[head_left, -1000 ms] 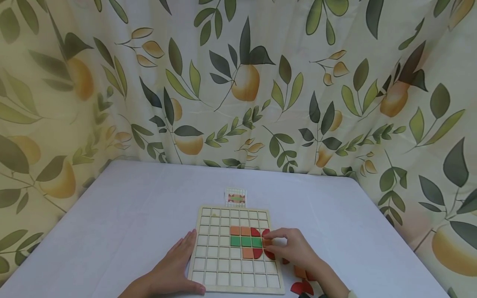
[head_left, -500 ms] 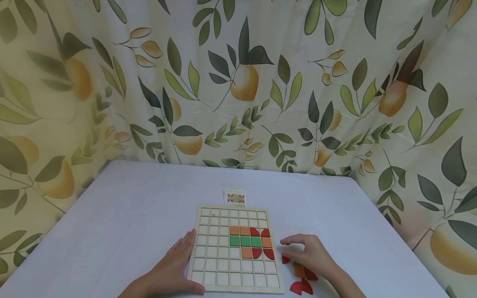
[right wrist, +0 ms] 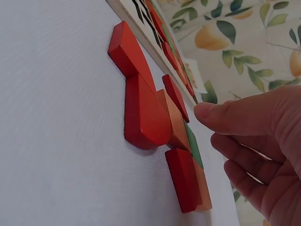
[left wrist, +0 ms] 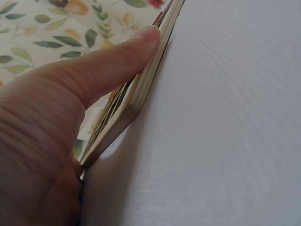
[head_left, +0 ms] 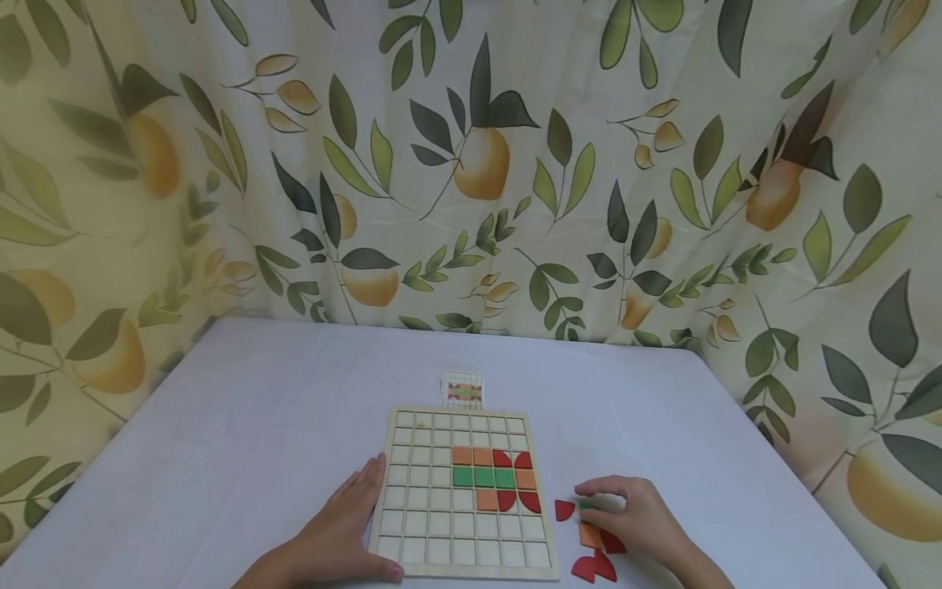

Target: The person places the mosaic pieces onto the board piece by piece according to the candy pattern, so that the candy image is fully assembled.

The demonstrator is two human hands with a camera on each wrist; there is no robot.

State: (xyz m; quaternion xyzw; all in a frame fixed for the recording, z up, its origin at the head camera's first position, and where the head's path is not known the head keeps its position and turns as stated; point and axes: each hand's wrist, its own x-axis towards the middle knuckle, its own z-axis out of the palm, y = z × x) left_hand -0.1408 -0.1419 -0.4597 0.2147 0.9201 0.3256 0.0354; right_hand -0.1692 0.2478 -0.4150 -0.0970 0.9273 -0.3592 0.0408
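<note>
A wooden grid board (head_left: 419,523) lies on the table with orange, green and red pieces filling part of its right side. Along the board's left edge rests my left hand (head_left: 331,523); its fingers look straight and its thumb (left wrist: 127,49) lies on the near rim. My right hand (head_left: 636,515) is over the loose pieces right of the board, thumb and forefinger apart, with nothing visibly held. A green piece (right wrist: 194,146) is nearest to it, partly covered in the head view. Beside this lie an orange square (head_left: 590,535) and red quarter-round pieces (head_left: 564,510).
A small pattern card (head_left: 464,390) sits behind the board's far edge. White cloth (head_left: 294,393) covers the table, and a leaf-and-fruit curtain (head_left: 412,164) hangs behind it. More red pieces (head_left: 594,566) lie near the board's lower right corner.
My right hand has let go of an orange square in the board's right column and moved right and nearer, over the loose pieces. The left hand has stayed at the board's edge.
</note>
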